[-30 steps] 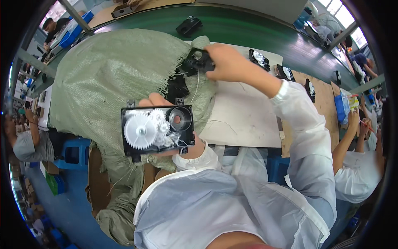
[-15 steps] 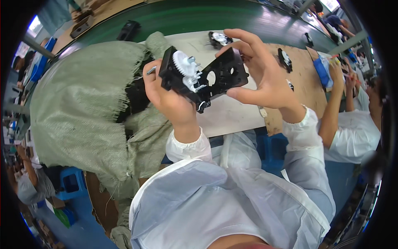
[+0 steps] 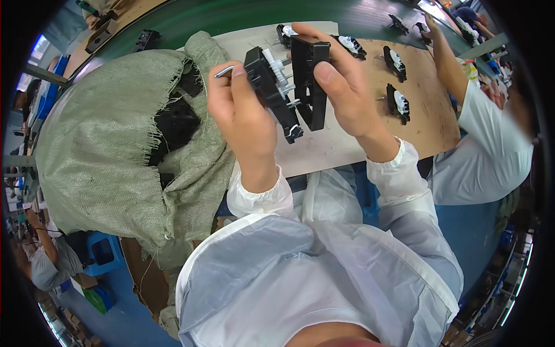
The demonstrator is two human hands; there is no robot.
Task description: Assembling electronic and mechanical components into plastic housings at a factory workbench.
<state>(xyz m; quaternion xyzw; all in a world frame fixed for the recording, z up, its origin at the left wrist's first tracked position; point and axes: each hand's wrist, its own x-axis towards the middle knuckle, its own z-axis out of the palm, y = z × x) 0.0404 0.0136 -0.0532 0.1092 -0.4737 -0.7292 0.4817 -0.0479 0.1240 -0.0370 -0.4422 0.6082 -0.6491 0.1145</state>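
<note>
In my left hand (image 3: 245, 118) is a black plastic gear housing (image 3: 267, 81), tilted, with white gears (image 3: 276, 66) and metal pins on its right side. A bent metal rod (image 3: 224, 71) sticks out at the left, by my thumb and fingers. My right hand (image 3: 347, 95) grips a black plastic cover (image 3: 311, 84), its thumb on the near face and fingers behind. The cover stands nearly upright, facing the gears. A narrow gap runs between the two parts at the top; whether they touch lower down I cannot tell.
Several black-and-white gear assemblies, one of them (image 3: 398, 104) nearest me, lie on the brown board (image 3: 430, 124). A green woven sack (image 3: 110, 144) with black parts (image 3: 176, 122) bulges at left. Beyond runs a green conveyor belt (image 3: 243, 17). A co-worker's arm (image 3: 448, 63) reaches over at right.
The cover has swung from spread wide beside the gears to nearly parallel with them. Both my hands have turned inward. The co-worker's arm at right now extends toward the belt, where more assemblies show.
</note>
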